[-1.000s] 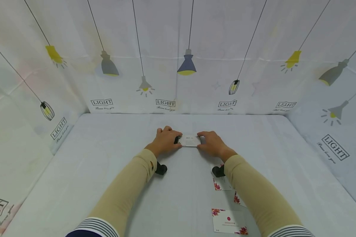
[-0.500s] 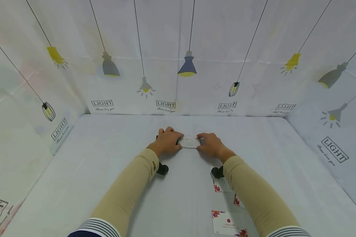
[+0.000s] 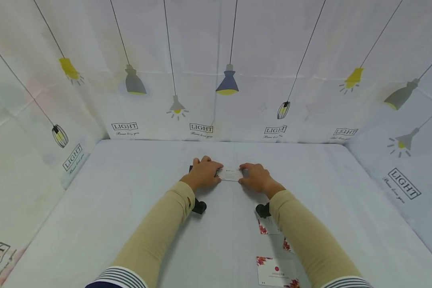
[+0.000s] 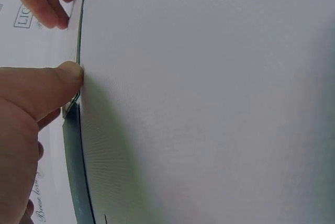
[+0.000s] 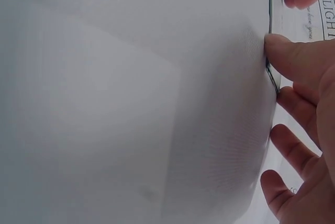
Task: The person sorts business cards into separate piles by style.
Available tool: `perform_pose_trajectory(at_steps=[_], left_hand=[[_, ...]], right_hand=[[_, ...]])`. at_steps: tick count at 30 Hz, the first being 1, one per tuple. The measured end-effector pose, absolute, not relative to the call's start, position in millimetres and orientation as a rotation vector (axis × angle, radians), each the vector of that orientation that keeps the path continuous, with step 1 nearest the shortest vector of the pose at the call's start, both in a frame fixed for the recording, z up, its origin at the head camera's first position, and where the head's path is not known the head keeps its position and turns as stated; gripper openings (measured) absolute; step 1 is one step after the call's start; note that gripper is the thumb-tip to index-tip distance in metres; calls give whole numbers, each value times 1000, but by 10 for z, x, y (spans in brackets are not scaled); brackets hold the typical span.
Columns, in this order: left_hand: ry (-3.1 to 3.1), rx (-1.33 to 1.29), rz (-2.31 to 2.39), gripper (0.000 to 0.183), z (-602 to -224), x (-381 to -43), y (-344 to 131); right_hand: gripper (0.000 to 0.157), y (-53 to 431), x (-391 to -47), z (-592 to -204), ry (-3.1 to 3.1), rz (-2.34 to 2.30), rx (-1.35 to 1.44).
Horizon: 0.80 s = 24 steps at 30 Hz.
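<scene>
Near the far side of the white table, a white business card (image 3: pixel 231 174) lies flat between my two hands, small dark print facing up. My left hand (image 3: pixel 203 174) pinches its left end, thumb on the near edge and a finger on the far edge. Likewise, my right hand (image 3: pixel 258 177) grips the right end between thumb and finger. Beneath and beside my left hand is a dark flat object (image 4: pixel 77 161), partly hidden, its kind unclear; it meets the card's left end. In the right wrist view the card edge (image 5: pixel 270 9) shows as a thin dark line by the thumb.
Several white cards with red floral corners lie at the near right: one card (image 3: pixel 276 272) is in full view, another card (image 3: pixel 268 226) and a third card (image 3: pixel 288 245) are partly under the right sleeve. A lamp-printed cloth (image 3: pixel 252 48) rises behind the table.
The head view has tilted up slightly, so the scene sits a little lower. Both hands keep their hold at the card's ends, with hardly any movement.
</scene>
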<state>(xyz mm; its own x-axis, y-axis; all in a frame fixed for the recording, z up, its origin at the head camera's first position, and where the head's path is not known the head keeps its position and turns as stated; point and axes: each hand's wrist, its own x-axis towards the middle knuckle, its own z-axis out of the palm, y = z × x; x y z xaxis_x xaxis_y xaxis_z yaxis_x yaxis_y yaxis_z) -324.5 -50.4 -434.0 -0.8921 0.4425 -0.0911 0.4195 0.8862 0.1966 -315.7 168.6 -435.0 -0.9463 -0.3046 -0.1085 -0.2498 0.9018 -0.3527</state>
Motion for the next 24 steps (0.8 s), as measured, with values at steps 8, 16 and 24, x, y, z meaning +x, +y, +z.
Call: perform_pose_trajectory(at_steps=[8,16,24], left_hand=[[2926,677,264,53,-4344,-3228,-504],[2976,705,315,54,-4410,-3206,-504],[2937,750,545,63,-4409,-3118,-470]], right_hand=[[55,1677,-3136,-4347,2918,-464,-453],[62,1761,-3065,-4337,2903,-590,-442],[70,2040,-2759,-4117,2827,-780,-451]])
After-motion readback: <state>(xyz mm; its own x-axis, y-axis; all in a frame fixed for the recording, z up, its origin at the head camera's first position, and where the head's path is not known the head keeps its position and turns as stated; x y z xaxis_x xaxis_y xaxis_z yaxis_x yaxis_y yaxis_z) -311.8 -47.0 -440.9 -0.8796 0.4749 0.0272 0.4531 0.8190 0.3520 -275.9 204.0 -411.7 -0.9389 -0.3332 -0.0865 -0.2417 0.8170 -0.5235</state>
